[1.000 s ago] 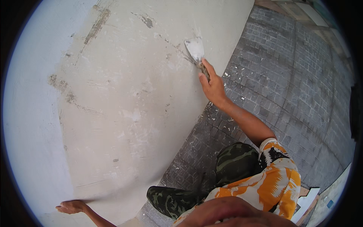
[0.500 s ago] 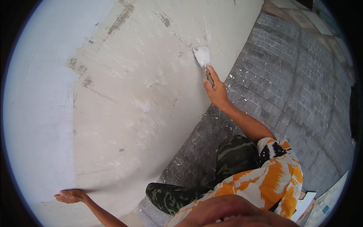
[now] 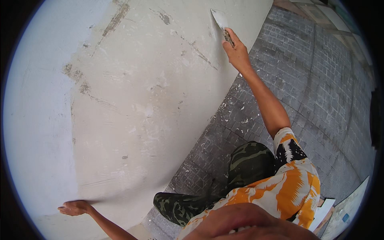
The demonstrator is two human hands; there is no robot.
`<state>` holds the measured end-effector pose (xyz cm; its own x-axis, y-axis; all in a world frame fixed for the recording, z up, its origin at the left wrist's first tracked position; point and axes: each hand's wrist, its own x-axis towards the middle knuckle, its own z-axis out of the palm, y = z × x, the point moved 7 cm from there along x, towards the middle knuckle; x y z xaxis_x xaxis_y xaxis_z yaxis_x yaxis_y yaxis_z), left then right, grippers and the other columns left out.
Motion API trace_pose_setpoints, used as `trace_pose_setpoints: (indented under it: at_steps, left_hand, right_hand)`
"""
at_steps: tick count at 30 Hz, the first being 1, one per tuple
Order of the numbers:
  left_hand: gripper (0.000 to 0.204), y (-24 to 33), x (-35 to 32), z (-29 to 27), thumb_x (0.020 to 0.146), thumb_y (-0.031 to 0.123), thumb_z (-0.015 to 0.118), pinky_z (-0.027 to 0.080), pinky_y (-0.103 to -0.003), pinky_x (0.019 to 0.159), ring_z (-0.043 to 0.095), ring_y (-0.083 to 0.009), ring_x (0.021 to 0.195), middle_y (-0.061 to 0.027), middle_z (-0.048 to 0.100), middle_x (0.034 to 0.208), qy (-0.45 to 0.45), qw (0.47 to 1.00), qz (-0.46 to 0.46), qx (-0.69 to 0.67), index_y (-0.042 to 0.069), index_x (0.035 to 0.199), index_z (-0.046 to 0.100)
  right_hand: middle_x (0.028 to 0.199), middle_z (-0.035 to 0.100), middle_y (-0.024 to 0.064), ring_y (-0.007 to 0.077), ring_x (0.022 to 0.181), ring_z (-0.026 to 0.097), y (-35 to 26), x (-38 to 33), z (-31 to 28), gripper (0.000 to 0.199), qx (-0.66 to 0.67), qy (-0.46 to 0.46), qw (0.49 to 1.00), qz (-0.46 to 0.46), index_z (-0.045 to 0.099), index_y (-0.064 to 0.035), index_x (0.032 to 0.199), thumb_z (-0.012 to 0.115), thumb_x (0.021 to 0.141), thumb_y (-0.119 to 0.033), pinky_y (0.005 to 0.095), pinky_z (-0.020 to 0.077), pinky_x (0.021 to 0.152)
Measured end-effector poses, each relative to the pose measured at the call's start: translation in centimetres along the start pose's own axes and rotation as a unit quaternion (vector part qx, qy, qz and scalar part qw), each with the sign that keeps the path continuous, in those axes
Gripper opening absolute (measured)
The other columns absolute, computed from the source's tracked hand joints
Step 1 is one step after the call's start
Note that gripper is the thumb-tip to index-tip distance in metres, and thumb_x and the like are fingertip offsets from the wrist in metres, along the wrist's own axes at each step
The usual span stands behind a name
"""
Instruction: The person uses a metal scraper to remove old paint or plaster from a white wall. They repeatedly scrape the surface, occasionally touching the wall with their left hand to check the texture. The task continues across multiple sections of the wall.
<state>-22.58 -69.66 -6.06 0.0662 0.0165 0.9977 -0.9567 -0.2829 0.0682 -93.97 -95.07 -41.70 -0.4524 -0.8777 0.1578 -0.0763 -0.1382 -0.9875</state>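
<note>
My right hand [image 3: 239, 54] is closed around the worn handle of a putty knife [image 3: 220, 19]. Its pale, flared blade lies at the upper part of the wall [image 3: 132, 120], close to where wall meets paving. Low on the left, my left hand [image 3: 75, 207] rests against the same wall with its fingers stretched out, holding nothing. The wall is off-white, with brownish bare patches [image 3: 117, 18] and dark scratch lines. A whiter painted strip [image 3: 36, 120] runs along its left side.
Grey block paving [image 3: 292, 72] borders the wall on the right, with white flakes scattered near the wall's foot. My bent knees in camouflage trousers [image 3: 252, 164] are above the paving. Pale boards [image 3: 324, 214] lie at the lower right.
My right hand has moved the putty knife farther up the wall, and the arm is more stretched. A dark diagonal scratch shows near the blade's earlier place. My left hand has stayed put.
</note>
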Motion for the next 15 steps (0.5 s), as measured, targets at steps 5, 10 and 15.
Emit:
trace_pose_setpoints:
  at_steps: [5, 10, 15]
  left_hand:
    - [0.075, -0.1, -0.4, -0.7, 0.106, 0.052, 0.033, 0.024, -0.048, 0.123, 0.03, -0.0409, 0.151, -0.0274, 0.035, 0.161, 0.058, 0.998, -0.002, 0.019, -0.005, 0.154, 0.039]
    - [0.074, 0.6, -0.3, -0.5, 0.106, 0.052, 0.033, 0.024, -0.049, 0.123, 0.03, -0.0411, 0.151, -0.0271, 0.036, 0.161, 0.052, 0.998, 0.043, 0.004, -0.003, 0.155, 0.039]
    - [0.071, 0.1, -0.3, -0.5, 0.107, 0.047, 0.033, 0.023, -0.049, 0.124, 0.03, -0.0412, 0.151, -0.0275, 0.037, 0.16, 0.053, 0.998, 0.029, 0.027, -0.005, 0.154, 0.039]
  right_hand:
    - [0.102, 0.068, 0.0081, 0.0187, 0.082, 0.063, 0.3, 0.0, 1.7, 0.055, -0.063, 0.067, 0.972, -0.215, 0.045, -0.0095, 0.154, 0.058, 0.101, -0.021, 0.0327, 0.0538, 0.08]
    - [0.1, 0.073, 0.0221, 0.0255, 0.075, 0.068, -1.2, 5.2, 0.4, 0.059, 0.021, 0.018, 1.0, -0.008, 0.045, -0.0073, 0.153, 0.058, 0.098, -0.025, 0.0385, 0.056, 0.077]
    - [0.105, 0.066, 0.0171, 0.0149, 0.053, 0.058, -7.4, 2.9, 2.3, 0.065, 0.053, -0.032, 0.989, -0.132, 0.036, -0.008, 0.159, 0.056, 0.099, -0.019, 0.0302, 0.0488, 0.05]
